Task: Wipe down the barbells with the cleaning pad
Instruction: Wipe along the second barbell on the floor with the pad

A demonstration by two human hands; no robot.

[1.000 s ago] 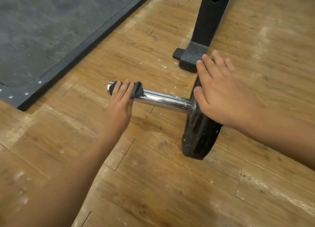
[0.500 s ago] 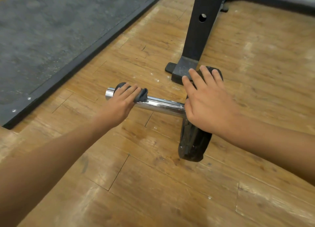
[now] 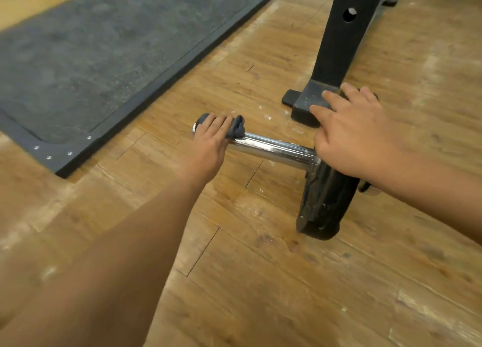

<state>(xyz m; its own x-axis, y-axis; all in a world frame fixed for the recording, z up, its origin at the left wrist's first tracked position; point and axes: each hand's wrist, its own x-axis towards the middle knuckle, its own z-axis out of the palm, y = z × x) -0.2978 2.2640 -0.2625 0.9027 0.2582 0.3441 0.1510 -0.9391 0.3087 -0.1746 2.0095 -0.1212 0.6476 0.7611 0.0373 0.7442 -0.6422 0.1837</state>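
Observation:
A chrome barbell sleeve [image 3: 276, 149] lies across the wooden floor, running into a black weight plate [image 3: 326, 203] that stands on edge. My left hand [image 3: 210, 140] grips a dark grey cleaning pad [image 3: 236, 128] wrapped around the sleeve near its free end. My right hand [image 3: 349, 132] rests flat on top of the plate, fingers straight and spread. The rest of the bar beyond the plate is hidden behind my right arm.
A black rack upright [image 3: 339, 36] with a bolt hole stands just behind the plate, its foot [image 3: 305, 104] on the floor close to my right fingers. A dark rubber mat [image 3: 91, 59] with a raised edge covers the floor at the left.
The camera has shifted, and the rack post now shows higher. My left hand with the pad stays near the sleeve's end. My right hand keeps resting on the plate.

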